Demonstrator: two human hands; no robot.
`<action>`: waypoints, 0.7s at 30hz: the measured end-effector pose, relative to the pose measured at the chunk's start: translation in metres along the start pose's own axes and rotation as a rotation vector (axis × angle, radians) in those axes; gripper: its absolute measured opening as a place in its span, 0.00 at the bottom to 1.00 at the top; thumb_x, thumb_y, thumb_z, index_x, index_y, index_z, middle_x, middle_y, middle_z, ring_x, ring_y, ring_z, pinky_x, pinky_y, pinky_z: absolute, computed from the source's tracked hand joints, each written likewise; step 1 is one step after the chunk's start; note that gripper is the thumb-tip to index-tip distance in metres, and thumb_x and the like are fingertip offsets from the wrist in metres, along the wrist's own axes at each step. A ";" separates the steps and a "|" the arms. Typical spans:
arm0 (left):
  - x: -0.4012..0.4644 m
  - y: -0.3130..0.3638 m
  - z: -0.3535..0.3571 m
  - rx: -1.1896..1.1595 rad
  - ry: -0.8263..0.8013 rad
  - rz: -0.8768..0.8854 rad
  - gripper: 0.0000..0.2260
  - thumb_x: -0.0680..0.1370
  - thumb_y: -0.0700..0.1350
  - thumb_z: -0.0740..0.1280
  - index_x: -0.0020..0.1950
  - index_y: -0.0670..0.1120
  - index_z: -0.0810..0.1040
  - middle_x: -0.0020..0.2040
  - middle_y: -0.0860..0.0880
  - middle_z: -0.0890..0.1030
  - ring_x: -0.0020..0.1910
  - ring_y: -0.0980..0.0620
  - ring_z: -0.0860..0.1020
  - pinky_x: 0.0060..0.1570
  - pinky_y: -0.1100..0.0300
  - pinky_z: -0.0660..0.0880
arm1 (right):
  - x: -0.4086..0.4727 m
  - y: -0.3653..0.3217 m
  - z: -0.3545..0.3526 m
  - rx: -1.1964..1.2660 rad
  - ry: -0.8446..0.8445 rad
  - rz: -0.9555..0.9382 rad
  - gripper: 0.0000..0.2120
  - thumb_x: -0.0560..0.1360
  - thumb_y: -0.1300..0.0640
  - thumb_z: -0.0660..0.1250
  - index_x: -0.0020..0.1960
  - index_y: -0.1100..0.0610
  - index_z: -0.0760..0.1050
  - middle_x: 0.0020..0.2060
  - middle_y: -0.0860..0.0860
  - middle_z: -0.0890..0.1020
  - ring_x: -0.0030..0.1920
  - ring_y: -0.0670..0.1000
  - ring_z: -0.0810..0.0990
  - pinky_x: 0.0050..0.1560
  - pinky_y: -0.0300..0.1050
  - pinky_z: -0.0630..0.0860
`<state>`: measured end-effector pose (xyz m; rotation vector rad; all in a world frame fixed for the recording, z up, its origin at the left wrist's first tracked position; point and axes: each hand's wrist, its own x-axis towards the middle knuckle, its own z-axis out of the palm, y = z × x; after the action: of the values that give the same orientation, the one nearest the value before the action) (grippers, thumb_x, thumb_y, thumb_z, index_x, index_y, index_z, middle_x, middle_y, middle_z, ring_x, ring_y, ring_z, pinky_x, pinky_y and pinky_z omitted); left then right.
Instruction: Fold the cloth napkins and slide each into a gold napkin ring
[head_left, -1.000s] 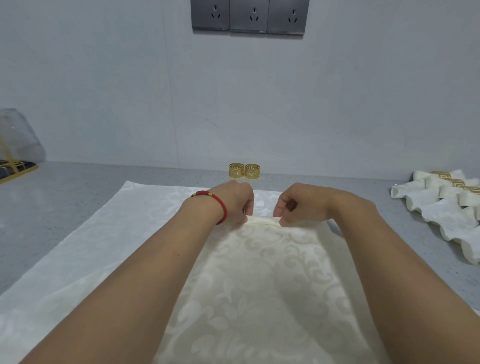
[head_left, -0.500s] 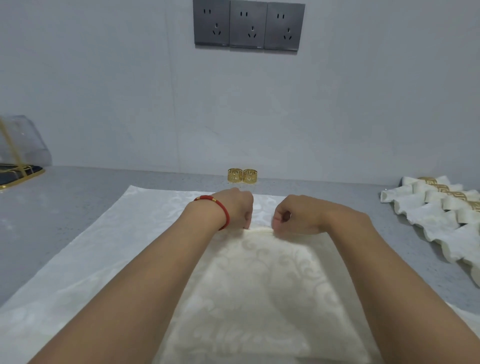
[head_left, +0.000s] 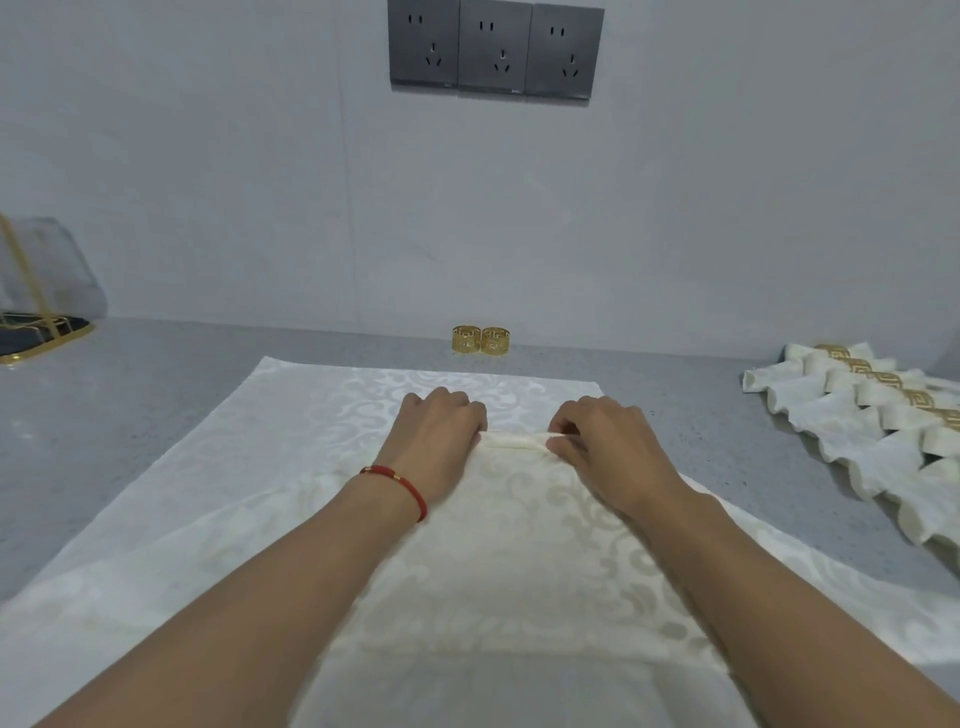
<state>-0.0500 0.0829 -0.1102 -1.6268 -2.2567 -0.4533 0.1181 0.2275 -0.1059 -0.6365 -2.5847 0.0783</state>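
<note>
Two hands work at the far edge of a cream damask napkin (head_left: 519, 545) that lies over a larger white patterned cloth (head_left: 171, 499) spread on the grey speckled countertop (head_left: 156, 364); the left hand (head_left: 441, 431), with a red cord bracelet (head_left: 397, 480) at its wrist, has its fingers curled down onto the napkin's rolled or pleated far edge (head_left: 514, 440), and the right hand (head_left: 602, 441) pinches the other end of that same narrow fold between thumb and fingers; the two hands sit close together, with a short stretch of the fold showing between them; the rest of the napkin runs flat toward the person, between the forearms. Beyond the cloths, near the wall, two gold napkin rings (head_left: 480, 340) stand side by side, touching or nearly so, and well apart from the hands; at the right edge of the countertop a row of finished napkins (head_left: 852, 426) lies overlapping, each already in a gold ring; at the far left a gold-rimmed tray (head_left: 47, 335) rests on the countertop with a clear cover or bag (head_left: 47, 270) behind it; three dark wall sockets (head_left: 496, 49) sit in a row on the pale wall above.
</note>
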 end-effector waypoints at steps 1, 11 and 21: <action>-0.002 0.001 -0.001 0.027 0.016 0.015 0.07 0.80 0.40 0.62 0.53 0.51 0.76 0.49 0.53 0.77 0.53 0.48 0.74 0.49 0.55 0.63 | -0.002 -0.001 -0.001 -0.028 0.004 -0.025 0.02 0.81 0.53 0.68 0.49 0.48 0.77 0.41 0.42 0.76 0.45 0.48 0.72 0.51 0.48 0.67; -0.010 0.002 -0.025 0.094 -0.190 0.092 0.11 0.78 0.36 0.62 0.54 0.49 0.79 0.52 0.50 0.78 0.52 0.46 0.77 0.45 0.54 0.75 | -0.011 -0.004 -0.028 0.014 -0.204 -0.050 0.11 0.79 0.60 0.63 0.50 0.50 0.83 0.44 0.43 0.81 0.45 0.49 0.80 0.49 0.49 0.77; -0.012 0.000 -0.021 0.181 -0.099 0.049 0.09 0.79 0.38 0.62 0.55 0.49 0.75 0.52 0.51 0.78 0.53 0.47 0.74 0.47 0.55 0.65 | -0.014 -0.002 -0.025 -0.034 -0.174 -0.055 0.06 0.81 0.56 0.65 0.53 0.51 0.81 0.46 0.45 0.81 0.50 0.51 0.78 0.50 0.47 0.72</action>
<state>-0.0444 0.0635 -0.0963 -1.6401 -2.2489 -0.1541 0.1401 0.2181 -0.0895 -0.5938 -2.7746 0.0748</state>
